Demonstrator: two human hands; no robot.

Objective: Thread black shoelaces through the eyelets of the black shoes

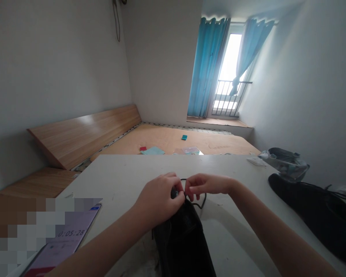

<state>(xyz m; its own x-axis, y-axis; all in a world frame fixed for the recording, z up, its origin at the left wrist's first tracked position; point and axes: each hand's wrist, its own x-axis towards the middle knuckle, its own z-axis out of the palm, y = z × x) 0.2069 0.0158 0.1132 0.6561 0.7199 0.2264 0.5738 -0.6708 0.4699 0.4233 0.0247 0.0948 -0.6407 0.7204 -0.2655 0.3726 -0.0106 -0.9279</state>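
Observation:
A black shoe (183, 242) lies on the white table in front of me, pointing lengthwise along my line of sight. My left hand (163, 196) is closed on its far part, thumb and fingers pinching near the lacing; what lies beneath the fingers is hidden. Just right of it, my right hand (203, 184) has its fingers curled together at the black shoelace (204, 202), which loops out below and behind that hand. Both hands nearly touch above the shoe.
At the right edge of the white table (127, 169) rests a second black shoe (314, 215), laces on top. Behind it stands a clear bag (288, 163). A phone (72, 234) showing a timer is at the left. Beyond lies a bed (167, 132) with small packets.

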